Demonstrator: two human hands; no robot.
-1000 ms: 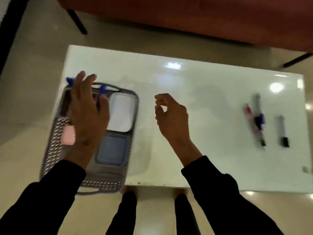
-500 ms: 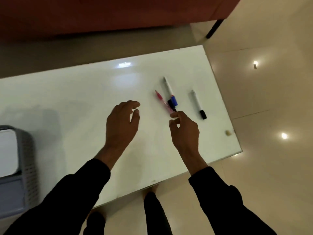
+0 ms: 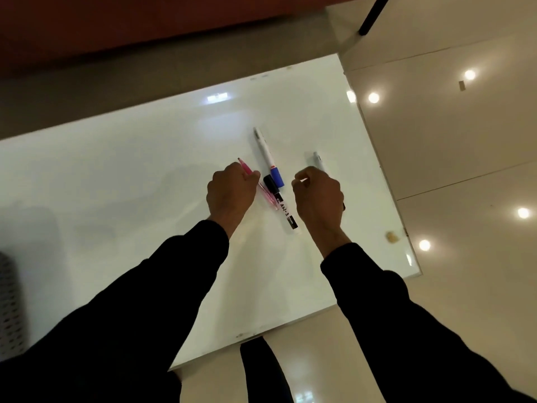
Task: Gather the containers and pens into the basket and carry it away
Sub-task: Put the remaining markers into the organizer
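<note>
On the white table (image 3: pixel 116 184) lie several pens. My left hand (image 3: pixel 232 196) is curled with its fingertips pinching a pink pen (image 3: pixel 268 196), which still rests on the table. Just right of it are a white marker with a blue cap (image 3: pixel 267 155) and a labelled marker with a black cap (image 3: pixel 286 212), side by side and untouched. My right hand (image 3: pixel 318 199) is closed over a grey marker (image 3: pixel 317 159); only the marker's far tip and a dark bit by my wrist show. The grey perforated basket (image 3: pixel 8 301) is just visible at the left edge.
A small tan scrap (image 3: pixel 391 237) lies near the table's right edge. A red sofa (image 3: pixel 145 24) runs along the far side, with a black leg (image 3: pixel 372 16) at the top right. Shiny tiled floor (image 3: pixel 465 170) surrounds the table.
The view swung right, away from the basket. Both hands moved forward from above the table onto the pens and closed, the left on the pink pen, the right on the grey marker.
</note>
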